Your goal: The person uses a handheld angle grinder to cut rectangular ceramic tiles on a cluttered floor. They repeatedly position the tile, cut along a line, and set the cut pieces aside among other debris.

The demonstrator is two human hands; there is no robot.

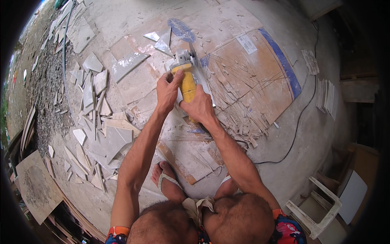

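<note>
A yellow angle grinder (pixel 188 86) with a grey metal head is held out in front of me, low over the floor. My left hand (pixel 167 90) grips its front, near the head, with the thumb along the yellow casing. Farther back, my right hand (pixel 199 106) is wrapped round the body. The disc at the head's right side is seen nearly edge-on. Under the tool lies a pale tile piece (pixel 202 79), largely covered by the grinder and my hands. Beyond the head rest pointed tile offcuts (pixel 164 42).
Broken tile pieces (pixel 120 140) are heaped to the left. A dusty cardboard sheet (pixel 260 77) with thin tile strips lies right. A black cord (pixel 300 118) curves over the floor at right. Stacked tile strips (pixel 326 99) and a white plastic stool (pixel 315 211) stand farther right.
</note>
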